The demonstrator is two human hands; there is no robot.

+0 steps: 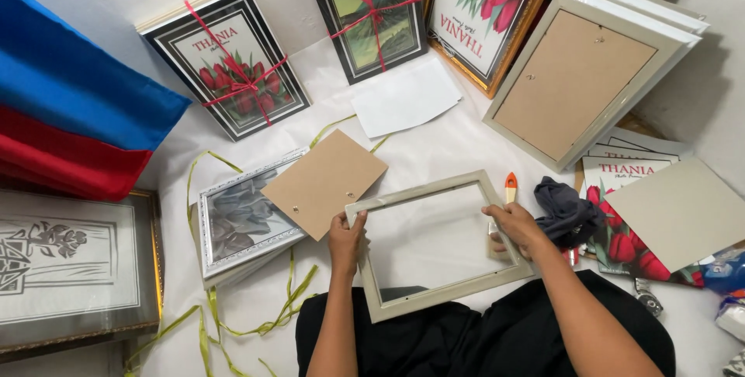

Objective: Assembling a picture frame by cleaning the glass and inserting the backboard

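Left hand (346,239) clamped on left rail of empty pale frame (434,243). Right hand (514,227) clamped on its right rail. Brown backing board (323,183) lies just beside.

A white-covered floor (434,152) carries a brown backing board (323,183) and white paper sheet (403,99) beyond the fingers (347,222), green ribbon (264,323) left.
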